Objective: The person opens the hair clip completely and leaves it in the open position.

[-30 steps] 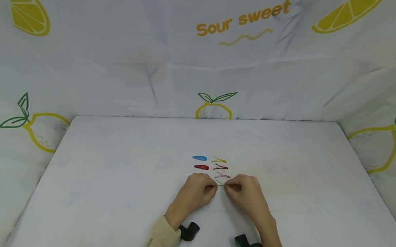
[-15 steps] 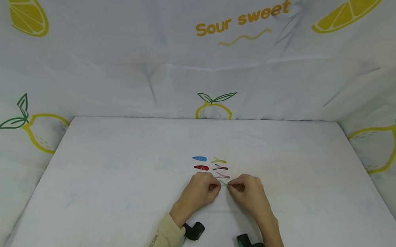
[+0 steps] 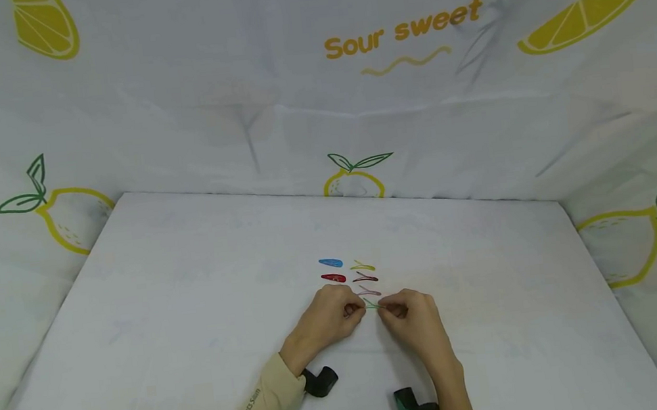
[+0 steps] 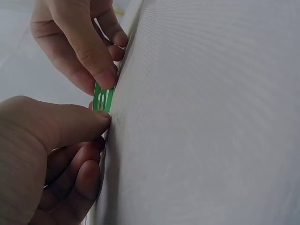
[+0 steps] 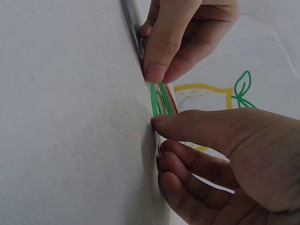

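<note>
Both hands meet at a small green snap hair clip [image 3: 371, 306] close to the tabletop. My left hand [image 3: 328, 312] pinches one end between thumb and fingertips. The other end is pinched by my right hand [image 3: 415, 319]. Between the thumbs, the left wrist view shows the green frame [image 4: 102, 97] with its slim inner tongue. From the head view the tongue stands at an angle to the frame. The clip's ends are hidden under the fingertips. Just beyond lies a pink hair clip [image 3: 368, 292], its tongue raised.
Past the pink clip lie a dark red clip [image 3: 365, 277] and a yellow clip [image 3: 363, 267], both sprung apart. To their left are a red clip [image 3: 333, 278] and a blue clip [image 3: 331, 263], lying flat. White cloth printed with lemons [image 3: 353, 183] surrounds the white table [image 3: 195, 297].
Both hands have shifted slightly to the right with the green hair clip, mostly in the first half second. The other clips have stayed in place.
</note>
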Demonstrator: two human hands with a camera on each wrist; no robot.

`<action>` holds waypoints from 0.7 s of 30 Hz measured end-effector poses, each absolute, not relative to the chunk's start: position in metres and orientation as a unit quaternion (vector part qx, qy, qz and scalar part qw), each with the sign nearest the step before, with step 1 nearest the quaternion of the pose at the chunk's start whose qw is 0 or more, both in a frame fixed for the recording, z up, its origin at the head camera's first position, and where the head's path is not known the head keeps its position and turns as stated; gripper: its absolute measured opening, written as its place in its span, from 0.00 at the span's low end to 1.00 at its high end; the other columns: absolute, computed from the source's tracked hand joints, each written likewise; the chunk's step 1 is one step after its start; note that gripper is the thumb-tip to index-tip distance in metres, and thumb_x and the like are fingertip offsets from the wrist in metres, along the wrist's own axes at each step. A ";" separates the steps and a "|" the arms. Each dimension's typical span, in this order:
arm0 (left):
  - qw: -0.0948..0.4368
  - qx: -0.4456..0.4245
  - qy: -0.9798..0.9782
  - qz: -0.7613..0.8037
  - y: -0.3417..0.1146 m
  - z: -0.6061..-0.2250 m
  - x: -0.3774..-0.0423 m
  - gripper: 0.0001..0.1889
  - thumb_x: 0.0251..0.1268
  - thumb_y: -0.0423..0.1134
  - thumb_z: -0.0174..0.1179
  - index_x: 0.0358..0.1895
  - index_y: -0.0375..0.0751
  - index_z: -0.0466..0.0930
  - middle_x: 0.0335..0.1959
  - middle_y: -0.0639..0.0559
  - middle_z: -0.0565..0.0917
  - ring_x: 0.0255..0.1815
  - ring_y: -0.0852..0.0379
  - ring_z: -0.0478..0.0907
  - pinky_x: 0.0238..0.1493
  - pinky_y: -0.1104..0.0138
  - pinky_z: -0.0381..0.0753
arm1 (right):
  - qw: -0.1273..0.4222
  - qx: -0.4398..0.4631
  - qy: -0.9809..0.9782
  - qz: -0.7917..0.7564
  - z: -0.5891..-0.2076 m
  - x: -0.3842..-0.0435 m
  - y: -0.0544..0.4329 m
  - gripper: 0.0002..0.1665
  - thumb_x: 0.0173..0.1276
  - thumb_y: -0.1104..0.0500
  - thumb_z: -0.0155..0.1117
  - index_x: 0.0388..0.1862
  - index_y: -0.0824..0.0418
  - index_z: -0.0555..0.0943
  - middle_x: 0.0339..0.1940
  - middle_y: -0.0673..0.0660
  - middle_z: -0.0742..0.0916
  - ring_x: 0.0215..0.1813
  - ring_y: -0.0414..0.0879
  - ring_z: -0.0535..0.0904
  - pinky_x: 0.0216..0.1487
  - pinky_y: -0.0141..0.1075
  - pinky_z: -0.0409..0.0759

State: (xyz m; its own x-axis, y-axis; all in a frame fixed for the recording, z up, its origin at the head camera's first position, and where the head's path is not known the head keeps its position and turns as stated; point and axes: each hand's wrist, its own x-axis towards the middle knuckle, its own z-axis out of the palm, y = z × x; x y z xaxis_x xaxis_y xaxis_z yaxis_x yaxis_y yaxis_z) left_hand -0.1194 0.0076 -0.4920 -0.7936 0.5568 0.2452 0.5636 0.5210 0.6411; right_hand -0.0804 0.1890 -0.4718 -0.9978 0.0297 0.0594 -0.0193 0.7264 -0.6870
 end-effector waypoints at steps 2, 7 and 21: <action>0.003 -0.321 -0.872 -0.369 0.007 -0.492 -0.119 0.03 0.60 0.29 0.70 0.35 0.39 0.92 0.28 0.53 0.90 0.28 0.67 0.78 0.32 0.80 0.74 | 0.031 -0.004 -0.928 0.371 -0.472 -0.080 0.189 0.04 0.56 0.72 0.75 0.31 0.68 0.91 0.26 0.58 0.89 0.27 0.39 0.81 0.30 0.26 0.78; 0.006 -0.323 -0.874 -0.364 0.007 -0.492 -0.119 0.03 0.60 0.30 0.70 0.35 0.39 0.92 0.29 0.53 0.90 0.28 0.66 0.79 0.33 0.80 0.75 | 0.029 -0.004 -0.926 0.375 -0.471 -0.080 0.190 0.05 0.56 0.72 0.75 0.32 0.68 0.91 0.26 0.58 0.89 0.27 0.39 0.81 0.30 0.26 0.78; 0.016 -0.328 -0.869 -0.370 0.001 -0.489 -0.120 0.03 0.59 0.31 0.71 0.36 0.38 0.92 0.29 0.53 0.91 0.28 0.64 0.81 0.34 0.78 0.78 | 0.035 0.009 -0.929 0.368 -0.462 -0.079 0.190 0.05 0.56 0.71 0.76 0.32 0.66 0.91 0.27 0.56 0.90 0.29 0.39 0.80 0.31 0.26 0.78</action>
